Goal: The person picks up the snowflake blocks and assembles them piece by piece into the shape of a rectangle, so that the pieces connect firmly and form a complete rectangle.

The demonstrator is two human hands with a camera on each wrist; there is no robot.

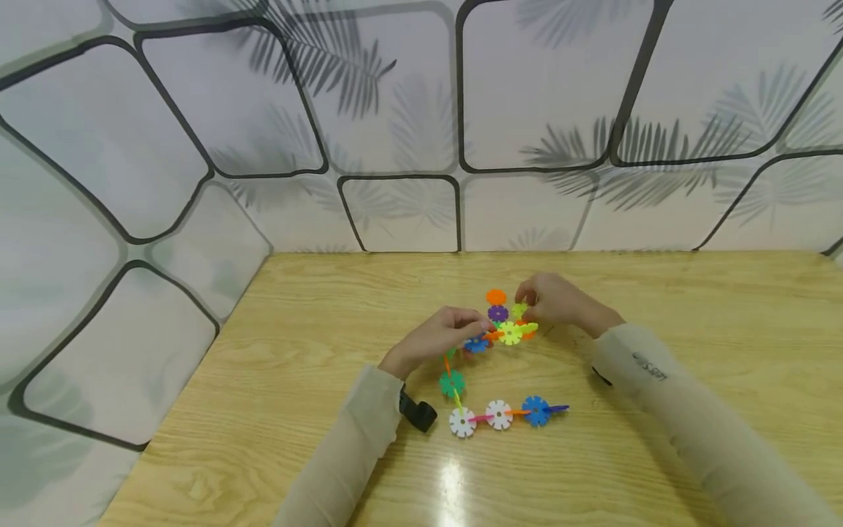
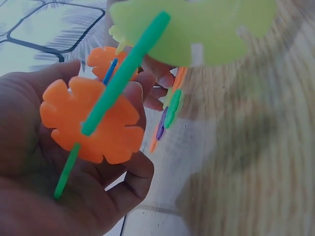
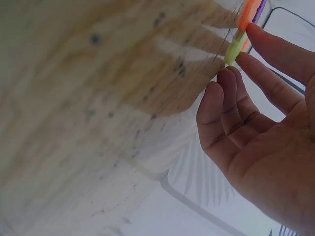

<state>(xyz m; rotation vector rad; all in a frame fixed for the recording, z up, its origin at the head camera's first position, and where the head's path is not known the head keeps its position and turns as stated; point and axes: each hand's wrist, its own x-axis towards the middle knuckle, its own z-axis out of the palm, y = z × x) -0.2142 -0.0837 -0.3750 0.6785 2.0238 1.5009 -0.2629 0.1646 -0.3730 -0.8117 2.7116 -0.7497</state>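
A chain of slotted plastic snowflake discs winds over the table, its discs standing at angles to each other. My left hand [image 1: 437, 337] pinches the chain near a blue disc [image 1: 476, 343]. In the left wrist view an orange disc [image 2: 88, 120] with green discs set in its slots lies before the palm. Beyond the fingers, the chain reaches a bright yellow disc [image 1: 510, 334]. My right hand [image 1: 560, 298] pinches a yellow-green disc [image 3: 232, 53] at its edge, beside a purple disc [image 1: 497, 313] and an orange disc [image 1: 497, 297]. How these discs join is partly hidden.
Toward the front the chain turns right through a green disc [image 1: 451, 383], white discs [image 1: 463, 422] and a blue disc [image 1: 536, 411]. The wooden table [image 1: 296, 351] meets a patterned wall [image 1: 408, 212] at the back. A black strap device [image 1: 418, 411] sits at the left wrist.
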